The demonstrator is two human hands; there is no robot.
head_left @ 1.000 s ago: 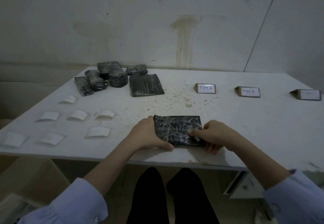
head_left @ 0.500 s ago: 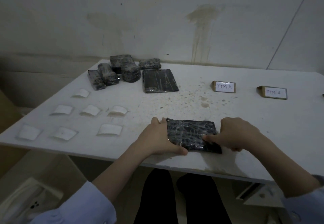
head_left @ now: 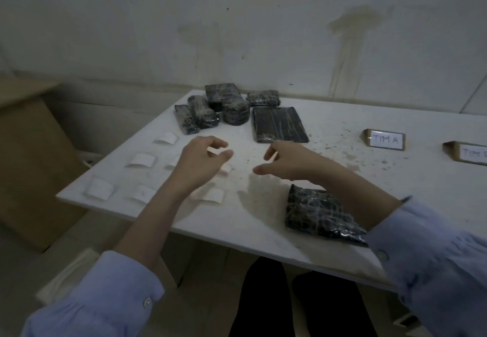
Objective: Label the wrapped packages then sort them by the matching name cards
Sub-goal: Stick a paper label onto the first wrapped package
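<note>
Folded name card (head_left: 386, 139) at 2 o'clock, handwritten "TIM A", second card (head_left: 471, 152) at 3 o'clock, "TIM", remainder cut off

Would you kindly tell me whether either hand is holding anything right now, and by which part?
Nothing is held: the left hand and the right hand hover empty, and the wrapped package lies ungripped.

Left hand (head_left: 200, 161) and right hand (head_left: 288, 161) hover empty above table (head_left: 253, 227).
</note>
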